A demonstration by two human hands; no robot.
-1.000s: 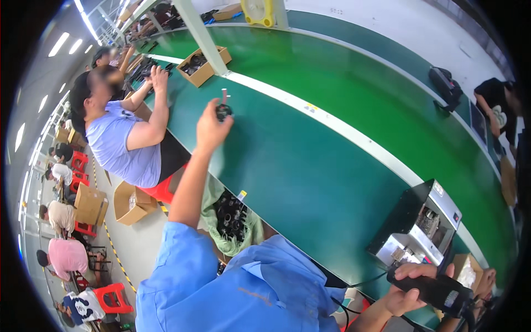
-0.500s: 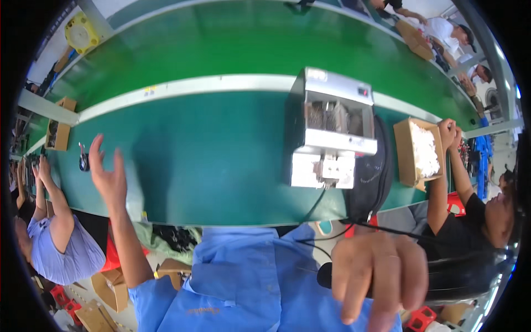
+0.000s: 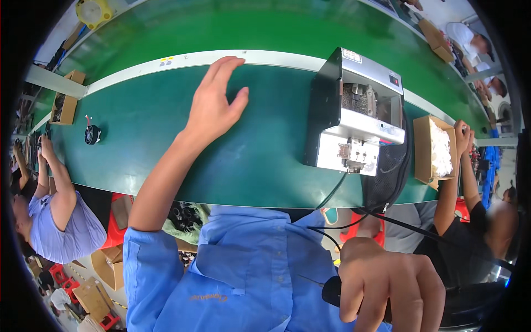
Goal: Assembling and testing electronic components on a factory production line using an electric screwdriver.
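Note:
My left hand (image 3: 213, 108) reaches over the green work mat, palm down with fingers and thumb apart, holding nothing. Close to my chest, at lower right, my right hand (image 3: 392, 279) is wrapped around a black screwdriver (image 3: 332, 291); its thin shaft points left, and the fingers hide most of the handle. Right of my left hand stands a silver and black screw feeder (image 3: 368, 119), with small metal pieces in its open bay. A small round black part with short wires (image 3: 92, 134) lies on the mat to the left.
A black mesh bag (image 3: 387, 180) lies behind the feeder's right side. Farther right stands a cardboard box of white pieces (image 3: 441, 149), near a co-worker's hands. Another open box (image 3: 65, 108) stands far left. Black cables (image 3: 409, 226) run across the lower right.
My left hand has swung right and farther over the mat, away from the small black part. My right hand stays at lower right with the screwdriver. The whole view has shifted slightly.

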